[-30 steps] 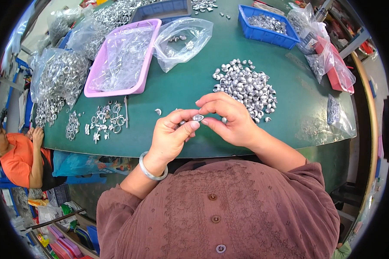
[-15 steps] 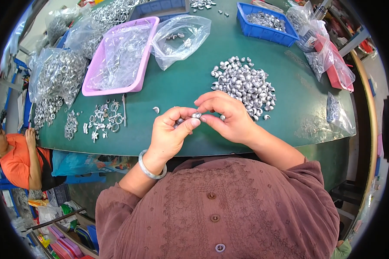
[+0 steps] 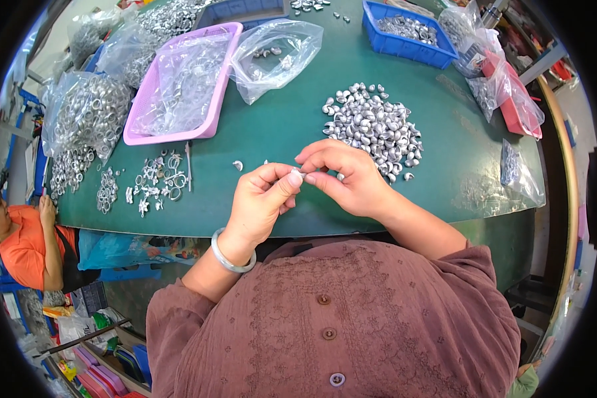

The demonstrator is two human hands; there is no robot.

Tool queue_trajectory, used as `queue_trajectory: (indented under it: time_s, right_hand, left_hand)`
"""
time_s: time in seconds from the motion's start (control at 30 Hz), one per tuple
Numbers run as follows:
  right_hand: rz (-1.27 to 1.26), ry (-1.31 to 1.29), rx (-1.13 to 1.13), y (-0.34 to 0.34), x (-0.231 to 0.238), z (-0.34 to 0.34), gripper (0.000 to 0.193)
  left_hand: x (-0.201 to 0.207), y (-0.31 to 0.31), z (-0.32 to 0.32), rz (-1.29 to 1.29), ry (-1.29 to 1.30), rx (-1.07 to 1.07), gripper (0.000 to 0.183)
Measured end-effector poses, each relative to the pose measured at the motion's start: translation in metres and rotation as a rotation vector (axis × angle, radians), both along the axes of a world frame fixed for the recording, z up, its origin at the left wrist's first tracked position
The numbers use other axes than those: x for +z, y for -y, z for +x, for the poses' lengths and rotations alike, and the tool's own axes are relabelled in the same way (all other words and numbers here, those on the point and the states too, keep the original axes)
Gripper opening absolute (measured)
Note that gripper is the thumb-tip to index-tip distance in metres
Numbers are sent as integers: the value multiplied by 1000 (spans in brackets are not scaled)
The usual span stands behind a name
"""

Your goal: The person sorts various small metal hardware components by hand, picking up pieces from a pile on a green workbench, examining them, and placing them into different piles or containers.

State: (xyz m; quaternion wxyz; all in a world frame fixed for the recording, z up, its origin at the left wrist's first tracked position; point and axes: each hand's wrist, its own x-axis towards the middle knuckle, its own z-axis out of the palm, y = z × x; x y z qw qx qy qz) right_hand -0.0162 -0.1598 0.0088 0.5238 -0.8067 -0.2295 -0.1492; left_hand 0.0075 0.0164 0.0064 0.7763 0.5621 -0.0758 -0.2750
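My left hand, with a pale bangle at the wrist, is closed. Its thumb and forefinger pinch a small silver-grey metal piece, mostly covered by the fingertips. From the other side my right hand meets it, thumb and fingers closed in on the same piece. Beyond the right hand lies a heap of curved, shell-like metal pieces. One loose curved piece rests on the green table past my left hand, and another small piece shows close to its knuckles.
Small ring-shaped metal parts lie to the left, beside a thin rod. Behind them stand a pink basket and an open clear bag. A blue bin is at the far right. A person in orange sits at the left.
The metal piece has turned between my fingertips and shows less. A grey piece seen in my left fingers is now out of sight, and a small piece shows on the table beyond that hand.
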Motion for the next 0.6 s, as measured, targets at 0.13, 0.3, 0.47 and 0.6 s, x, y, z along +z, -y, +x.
queue_trajectory:
  time_s: [0.13, 0.3, 0.47, 0.6]
  right_hand:
    - [456, -407, 186, -3, -3, 0, 9]
    - [528, -690, 196, 0, 0, 1, 16]
    - [659, -805, 185, 0, -4, 2, 15]
    - [674, -840, 199, 1, -5, 3, 14]
  left_hand:
    - [0, -1, 2, -13, -113, -21, 20]
    - [-1, -2, 9, -59, -369, -96, 26]
    - [-1, 0, 10, -116, -479, -99, 25]
    - [-8, -2, 13, -156, -544, -113, 23]
